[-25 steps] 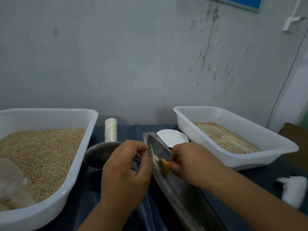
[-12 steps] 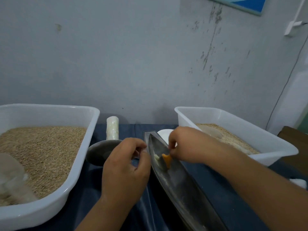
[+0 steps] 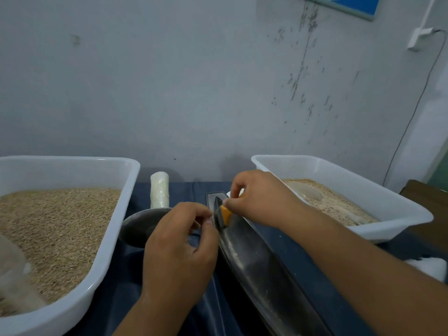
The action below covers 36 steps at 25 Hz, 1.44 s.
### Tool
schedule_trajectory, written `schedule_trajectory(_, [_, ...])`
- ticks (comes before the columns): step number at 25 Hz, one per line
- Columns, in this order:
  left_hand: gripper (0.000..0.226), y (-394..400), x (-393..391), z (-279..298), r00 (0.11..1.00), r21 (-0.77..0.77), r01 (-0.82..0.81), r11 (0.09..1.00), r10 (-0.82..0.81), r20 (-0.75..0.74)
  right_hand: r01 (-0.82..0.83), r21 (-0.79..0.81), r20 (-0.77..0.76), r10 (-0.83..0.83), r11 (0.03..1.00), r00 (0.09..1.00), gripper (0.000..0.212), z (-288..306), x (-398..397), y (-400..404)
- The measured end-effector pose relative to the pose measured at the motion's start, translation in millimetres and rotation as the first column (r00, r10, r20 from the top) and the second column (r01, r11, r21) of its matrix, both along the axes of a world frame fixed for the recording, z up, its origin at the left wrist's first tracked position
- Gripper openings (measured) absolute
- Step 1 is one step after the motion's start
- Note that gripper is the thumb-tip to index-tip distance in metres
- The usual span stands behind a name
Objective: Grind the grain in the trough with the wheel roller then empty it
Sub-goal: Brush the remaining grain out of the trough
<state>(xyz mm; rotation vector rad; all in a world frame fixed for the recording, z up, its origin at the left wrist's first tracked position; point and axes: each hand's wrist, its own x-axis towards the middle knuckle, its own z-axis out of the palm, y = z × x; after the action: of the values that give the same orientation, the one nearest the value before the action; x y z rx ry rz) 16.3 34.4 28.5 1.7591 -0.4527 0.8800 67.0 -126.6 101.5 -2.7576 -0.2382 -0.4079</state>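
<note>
Both forearms reach in from the near edge, bare to the wrist. The left hand (image 3: 179, 248) sits lower and nearer, back of the hand up, fingers curled in with thumb and forefinger tips meeting at the trough (image 3: 257, 258) rim; whether they actually pinch the rim is hard to tell. The right arm comes in slantwise from the right, wrist bent down. The right hand (image 3: 261, 197) is farther out, fingers curled, thumb and fingertips pinching a small orange scraper (image 3: 226, 214).
</note>
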Motion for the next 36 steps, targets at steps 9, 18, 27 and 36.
schedule_trajectory(9, [0.005,-3.7,0.0,0.0,1.0,0.072,0.014,0.997,-0.012,-0.018,-0.008,-0.015,0.077,0.009,1.0,0.997,0.045,-22.4,-8.4,-15.1])
schedule_trajectory(18, [0.007,-1.5,-2.9,1.9,0.999,0.075,0.025,0.997,-0.022,-0.046,-0.103,-0.062,0.099,0.109,0.993,0.989,0.038,-10.3,5.0,-2.9])
schedule_trajectory(27, [0.009,-2.5,-5.2,1.1,0.996,0.045,0.01,0.999,-0.006,-0.088,-0.069,0.074,0.138,0.059,0.995,0.989,0.031,-11.8,-27.8,-41.2])
schedule_trajectory(36, [0.012,-1.7,-8.1,0.0,0.995,0.045,0.014,0.999,-0.01,-0.095,-0.129,0.288,0.141,0.091,0.949,0.986,0.028,-4.9,-26.9,-16.9])
